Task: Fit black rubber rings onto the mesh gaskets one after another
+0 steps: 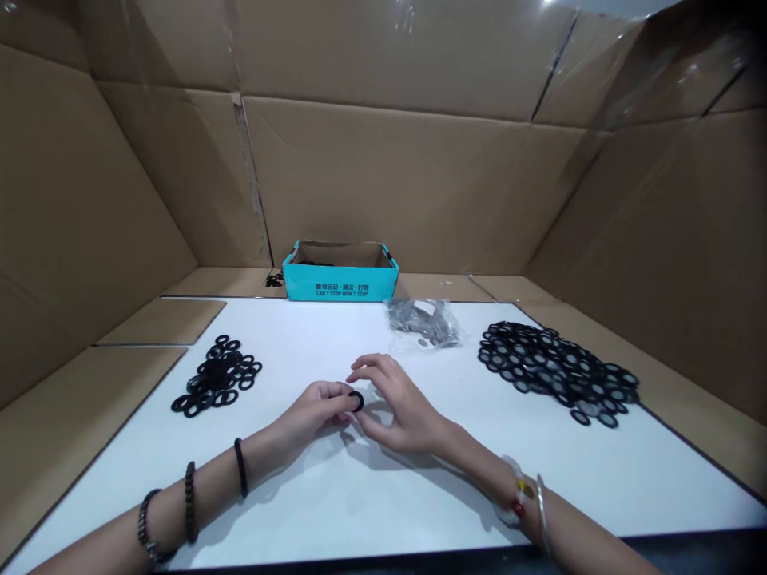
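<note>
Black rubber washer [356,401] sits pinched in the curled fingers [332,391] of the left hand [315,409], over the white tabletop [335,499]. The right hand [399,403] stands half open just beside it, holding nothing. To the left lies a heap of black washers [216,377]; to the right, a larger heap of grey-centred washers [554,371]. Farther off are a clear plastic bag of grey rings [423,323], then a teal box [340,275] against cardboard walls [419,176].

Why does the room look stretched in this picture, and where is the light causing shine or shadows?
In the head view, a wide lens seems to splay the cardboard walls outward; glare shines on the clear film at upper right; soft shadows fall on the white table beneath the left hand and right hand.
</note>
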`<state>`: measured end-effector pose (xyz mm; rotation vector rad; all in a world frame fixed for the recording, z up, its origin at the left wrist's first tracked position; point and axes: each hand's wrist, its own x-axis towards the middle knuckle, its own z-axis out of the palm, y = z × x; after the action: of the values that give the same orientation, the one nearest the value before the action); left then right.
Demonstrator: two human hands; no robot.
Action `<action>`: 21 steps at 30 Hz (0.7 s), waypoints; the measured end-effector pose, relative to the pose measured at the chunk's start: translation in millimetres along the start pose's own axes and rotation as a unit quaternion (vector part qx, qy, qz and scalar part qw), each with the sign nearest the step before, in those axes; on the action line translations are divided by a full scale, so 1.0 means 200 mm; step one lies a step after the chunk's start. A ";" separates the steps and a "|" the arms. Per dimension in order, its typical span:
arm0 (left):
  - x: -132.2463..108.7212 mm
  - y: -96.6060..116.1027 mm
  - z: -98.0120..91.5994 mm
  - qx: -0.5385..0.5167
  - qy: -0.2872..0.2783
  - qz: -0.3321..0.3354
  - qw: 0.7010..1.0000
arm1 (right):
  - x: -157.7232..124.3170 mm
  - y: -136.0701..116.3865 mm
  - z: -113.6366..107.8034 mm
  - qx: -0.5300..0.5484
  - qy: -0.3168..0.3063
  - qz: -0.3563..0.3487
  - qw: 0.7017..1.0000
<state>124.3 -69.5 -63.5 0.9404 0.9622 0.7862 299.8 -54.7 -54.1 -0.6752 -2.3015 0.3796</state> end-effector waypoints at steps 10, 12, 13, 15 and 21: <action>0.00 0.00 0.01 -0.019 0.018 0.037 0.999 | 0.00 0.03 0.03 -0.071 0.037 0.005 0.997; -0.01 0.00 0.02 -0.024 0.021 0.039 0.999 | -0.01 0.03 0.04 -0.075 0.041 -0.002 0.996; -0.01 0.00 0.02 -0.025 0.026 0.038 0.999 | -0.01 0.04 0.05 -0.077 0.043 -0.010 0.996; -0.01 0.01 0.03 -0.023 0.034 0.039 0.998 | -0.01 0.04 0.06 -0.087 0.051 -0.029 0.994; -0.01 0.01 0.03 -0.002 0.002 0.046 0.999 | 0.00 0.02 0.07 -0.133 0.105 -0.073 0.983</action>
<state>129.1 -73.3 -59.9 0.9855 0.9261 0.8665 291.5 -53.4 -65.7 -0.6377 -2.2009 -0.0676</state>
